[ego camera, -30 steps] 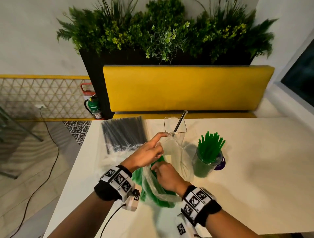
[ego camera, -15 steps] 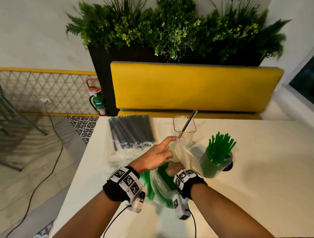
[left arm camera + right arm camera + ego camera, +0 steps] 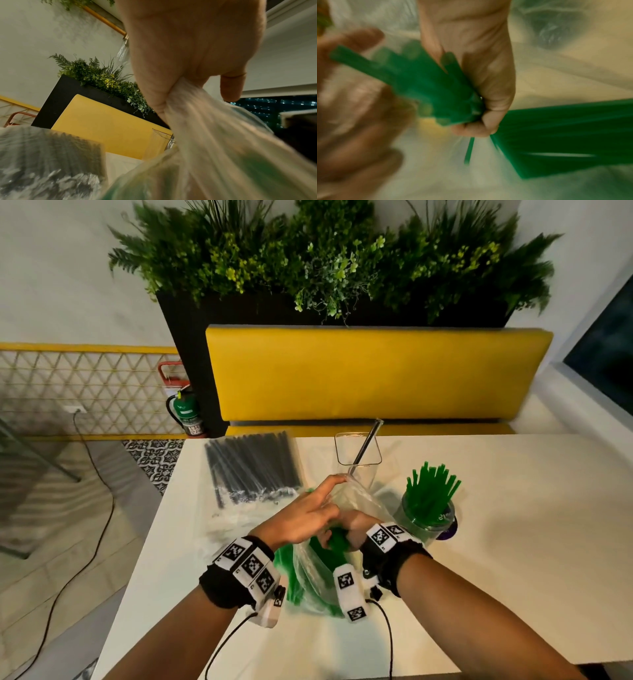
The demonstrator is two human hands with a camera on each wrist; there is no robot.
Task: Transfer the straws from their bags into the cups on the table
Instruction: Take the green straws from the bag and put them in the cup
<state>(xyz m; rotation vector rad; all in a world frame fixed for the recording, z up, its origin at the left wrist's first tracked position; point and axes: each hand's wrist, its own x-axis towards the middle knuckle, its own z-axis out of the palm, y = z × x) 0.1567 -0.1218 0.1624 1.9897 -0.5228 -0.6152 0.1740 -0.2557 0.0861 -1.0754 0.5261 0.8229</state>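
The right hand [image 3: 354,530] is clamped on a bunch of green straws [image 3: 436,92] inside the bag [image 3: 318,573]; the left hand [image 3: 308,517] pinches its mouth. The green cup [image 3: 426,517] at right is partly filled, the black straws [image 3: 251,467] are bagged at far left, and the clear cup [image 3: 358,453] holds one.

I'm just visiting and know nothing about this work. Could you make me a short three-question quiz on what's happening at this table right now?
1. True or false: the right hand grips a bunch of green straws inside the clear bag.
2. What is the left hand doing? A) holding up the bag's edge B) lifting the square cup C) resting flat on the table
3. Fill in: the square clear cup holds one ___ straw, while the round cup holds many green ones.

Key: 1 true; 2 A; 3 black
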